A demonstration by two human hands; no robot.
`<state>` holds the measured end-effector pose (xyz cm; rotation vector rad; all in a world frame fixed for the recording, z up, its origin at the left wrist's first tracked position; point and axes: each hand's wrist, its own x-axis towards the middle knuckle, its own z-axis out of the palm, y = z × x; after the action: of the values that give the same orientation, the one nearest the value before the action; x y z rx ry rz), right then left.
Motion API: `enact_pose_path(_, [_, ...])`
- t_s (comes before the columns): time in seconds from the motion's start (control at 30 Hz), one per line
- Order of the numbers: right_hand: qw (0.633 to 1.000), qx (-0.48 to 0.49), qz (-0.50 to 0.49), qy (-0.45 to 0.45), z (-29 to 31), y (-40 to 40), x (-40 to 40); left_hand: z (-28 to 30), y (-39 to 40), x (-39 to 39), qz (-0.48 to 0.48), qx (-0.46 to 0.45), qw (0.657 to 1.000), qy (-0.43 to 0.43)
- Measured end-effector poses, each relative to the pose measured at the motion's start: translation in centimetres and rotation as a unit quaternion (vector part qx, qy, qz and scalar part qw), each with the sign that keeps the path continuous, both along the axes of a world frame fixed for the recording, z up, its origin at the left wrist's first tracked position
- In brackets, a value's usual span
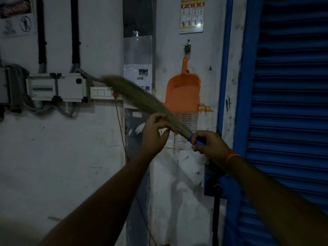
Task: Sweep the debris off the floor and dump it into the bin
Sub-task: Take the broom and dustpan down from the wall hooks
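So the broom [142, 98] is held up at mid-frame, slanted from the blue handle at lower right up to the blurred bristle tip at centre left, and no sweeping has been started yet by the look of it. The handle is clenched in the right hand [209, 143], fingers wrapped round it just right of centre. The bristles near the bound end are pinched by the left hand [156, 132], thumb and fingertips closed on the strands, maybe to tidy them, though that's only a guess. The orange dustpan [182, 93] is hung on a wall hook [187, 48] at upper centre, just behind the broom, untouched. Floor, debris and bin aren't shown at all, so how much there is to sweep can't be told. What could go wrong: the bristle end is swung close to the switch panel [102, 93] and the breaker box [56, 87] at centre left, and a switch could be flicked or the loose cables [48, 110] below snagged if it's whipped round carelessly. A thin red cord [119, 121] is hung right beside the bristles too, easy to catch. The dustpan could be knocked off its hook if the broom is dragged past it. The place is dim, so bits on the floor could easily be missed. The blue shutter [291, 103] fills the right of the frame, so room for a swing is tight there.
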<state>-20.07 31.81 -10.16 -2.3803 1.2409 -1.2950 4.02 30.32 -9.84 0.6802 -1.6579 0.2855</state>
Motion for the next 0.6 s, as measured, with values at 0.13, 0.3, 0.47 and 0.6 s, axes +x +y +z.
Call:
enact_pose_path(0.13, [0.989,0.039,0.026,-0.138,-0.6,-0.5,0.9,-2.7,-1.1,0.1,-0.154,0.174,0.966,0.115])
enact_pose_path(0.3, [0.951,0.082,0.1,-0.28,-1.9,-1.7,2.4,-1.7,-1.9,-1.0,-0.341,0.285,0.879,0.174])
enact_pose_path(0.47, [0.931,0.107,0.132,-0.324,-3.3,-3.2,3.5,0.6,-3.5,-2.4,-0.385,0.353,0.836,0.168])
enact_pose_path(0.6, [0.92,0.131,0.151,-0.338,-3.3,-4.4,3.6,1.7,-5.3,-2.8,-0.384,0.356,0.834,0.173])
